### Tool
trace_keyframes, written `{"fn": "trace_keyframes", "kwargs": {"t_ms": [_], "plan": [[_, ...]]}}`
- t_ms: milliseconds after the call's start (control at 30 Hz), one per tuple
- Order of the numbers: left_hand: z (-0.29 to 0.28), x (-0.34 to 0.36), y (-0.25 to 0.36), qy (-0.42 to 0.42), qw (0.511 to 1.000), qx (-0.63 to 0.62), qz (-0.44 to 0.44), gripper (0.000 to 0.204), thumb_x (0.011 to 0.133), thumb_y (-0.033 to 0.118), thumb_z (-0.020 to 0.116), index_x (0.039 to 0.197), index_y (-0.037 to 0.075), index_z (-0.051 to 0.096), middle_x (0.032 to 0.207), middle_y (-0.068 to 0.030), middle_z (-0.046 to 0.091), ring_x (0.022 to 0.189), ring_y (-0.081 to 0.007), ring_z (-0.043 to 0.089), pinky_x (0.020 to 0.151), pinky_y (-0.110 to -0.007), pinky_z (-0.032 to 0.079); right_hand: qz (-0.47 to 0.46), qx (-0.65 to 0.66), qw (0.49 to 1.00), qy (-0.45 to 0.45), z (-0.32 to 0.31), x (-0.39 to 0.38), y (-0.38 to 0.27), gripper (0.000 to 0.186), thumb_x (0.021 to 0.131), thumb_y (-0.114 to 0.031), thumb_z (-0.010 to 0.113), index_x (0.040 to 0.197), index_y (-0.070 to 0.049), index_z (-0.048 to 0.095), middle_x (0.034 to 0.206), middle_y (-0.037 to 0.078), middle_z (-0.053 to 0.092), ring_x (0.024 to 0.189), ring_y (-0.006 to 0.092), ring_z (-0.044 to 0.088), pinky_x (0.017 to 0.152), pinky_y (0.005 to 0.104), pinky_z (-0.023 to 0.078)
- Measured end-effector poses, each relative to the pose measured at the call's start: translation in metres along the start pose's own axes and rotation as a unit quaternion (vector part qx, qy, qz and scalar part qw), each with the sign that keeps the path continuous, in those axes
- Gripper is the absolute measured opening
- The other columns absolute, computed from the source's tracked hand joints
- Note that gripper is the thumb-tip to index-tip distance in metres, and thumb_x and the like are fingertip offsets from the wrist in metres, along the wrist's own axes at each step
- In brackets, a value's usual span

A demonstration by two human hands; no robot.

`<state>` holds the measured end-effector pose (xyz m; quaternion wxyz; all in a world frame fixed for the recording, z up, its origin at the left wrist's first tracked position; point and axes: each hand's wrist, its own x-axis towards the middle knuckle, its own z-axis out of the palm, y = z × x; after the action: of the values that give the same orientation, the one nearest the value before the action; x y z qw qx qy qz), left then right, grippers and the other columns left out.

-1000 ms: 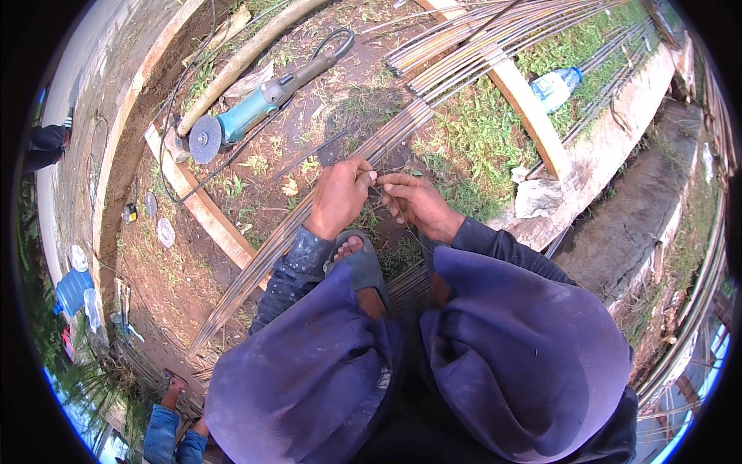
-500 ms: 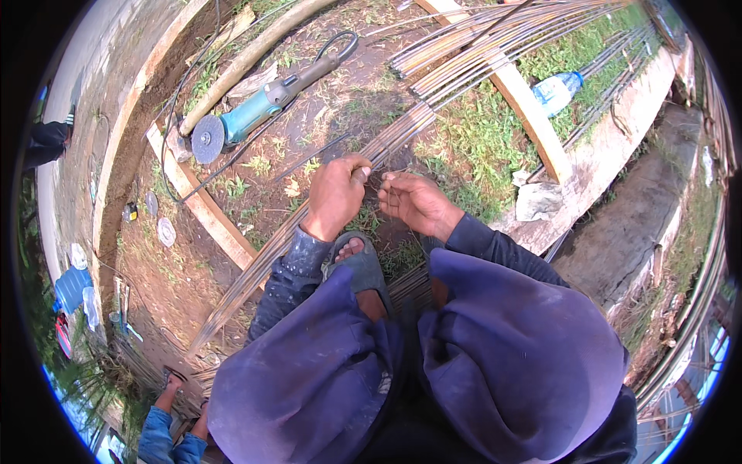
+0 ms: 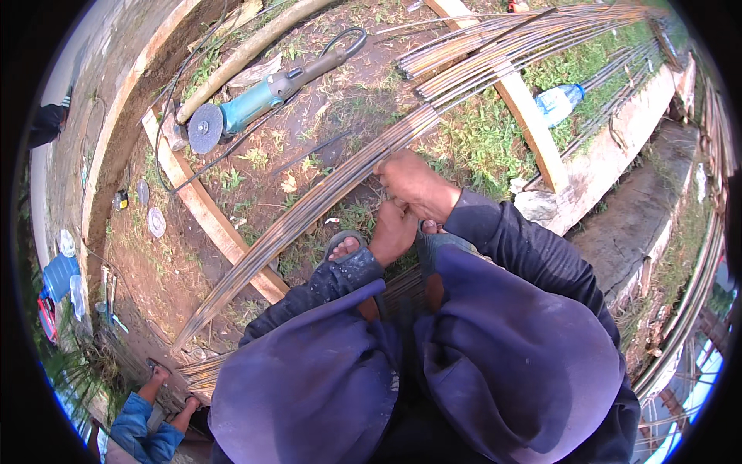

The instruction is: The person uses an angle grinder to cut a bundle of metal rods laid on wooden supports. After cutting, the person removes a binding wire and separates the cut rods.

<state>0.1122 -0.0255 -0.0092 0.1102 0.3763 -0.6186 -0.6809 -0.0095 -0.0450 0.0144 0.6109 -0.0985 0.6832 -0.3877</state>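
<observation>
A long bundle of thin steel rods (image 3: 325, 193) runs diagonally over the ground in front of my feet. My right hand (image 3: 417, 185) is beside its near edge, fingers curled and pressed together. Just below, my left hand (image 3: 393, 232) is closed too, its fingertips meeting the right hand's. Whatever is pinched between them is too small or hidden to make out. Beyond the bundle an angle grinder (image 3: 251, 107) with a teal body and grey disc lies on its side.
Wooden planks (image 3: 533, 127) lie under the rods, with more rods (image 3: 502, 66) at the far right. A plastic bottle (image 3: 558, 103) rests on the grass. Round discs (image 3: 156, 222) and a blue container (image 3: 60, 276) are at left. Another person's legs (image 3: 139, 421) show lower left.
My left hand has come off the rods, moving right and toward me. The right hand has turned over and moved up against it, so the two now touch.
</observation>
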Motion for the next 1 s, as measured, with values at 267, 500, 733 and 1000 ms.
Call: {"fn": "trace_keyframes", "kwargs": {"t_ms": [267,500,733,1000], "plan": [[-0.052,0.013,0.02,0.032,0.95,-0.242,-0.192,0.031,0.1,0.027,0.056,0.117,0.002,0.067,0.108,-0.0041,0.067,0.098,-0.0142,0.062,0.082,-0.032,0.05,-0.038,-0.102,0.994,-0.015,-0.05,-0.043,0.002,0.028,0.101,-0.025,0.055,0.113,-0.002,0.066,0.095,0.006,0.066,0.084,0.0146,0.063,0.069,0.0307,0.05],[-0.055,0.032,0.056,-0.027,0.864,-0.439,-0.246,0.029,0.104,0.03,0.053,0.118,0.006,0.057,0.088,-0.0007,0.063,0.079,-0.0122,0.06,0.072,-0.027,0.048,0.026,0.304,0.95,-0.068,-0.038,-0.027,0.03,0.034,0.104,-0.025,0.05,0.124,0.0,0.058,0.104,0.009,0.067,0.092,0.0173,0.064,0.084,0.032,0.049],[-0.069,0.022,0.039,0.113,0.99,0.001,-0.081,0.02,0.102,0.016,0.056,0.111,0.0,0.063,0.085,-0.0023,0.062,0.063,-0.0131,0.057,0.053,-0.031,0.046,0.086,0.191,0.978,-0.012,-0.052,-0.016,0.009,0.014,0.096,-0.019,0.063,0.091,-0.005,0.065,0.064,-0.007,0.042,0.049,0.0056,0.03,0.045,0.0266,0.023],[-0.03,0.0,-0.003,0.097,0.89,0.391,0.215,0.037,0.089,0.004,0.061,0.125,-0.004,0.059,0.095,-0.02,0.063,0.073,-0.0383,0.065,0.064,-0.045,0.054,-0.187,-0.39,0.901,0.013,-0.053,0.012,-0.05,0.015,0.083,-0.015,0.065,0.083,0.0,0.067,0.062,0.007,0.06,0.055,0.0262,0.059,0.052,0.0366,0.047]]}}
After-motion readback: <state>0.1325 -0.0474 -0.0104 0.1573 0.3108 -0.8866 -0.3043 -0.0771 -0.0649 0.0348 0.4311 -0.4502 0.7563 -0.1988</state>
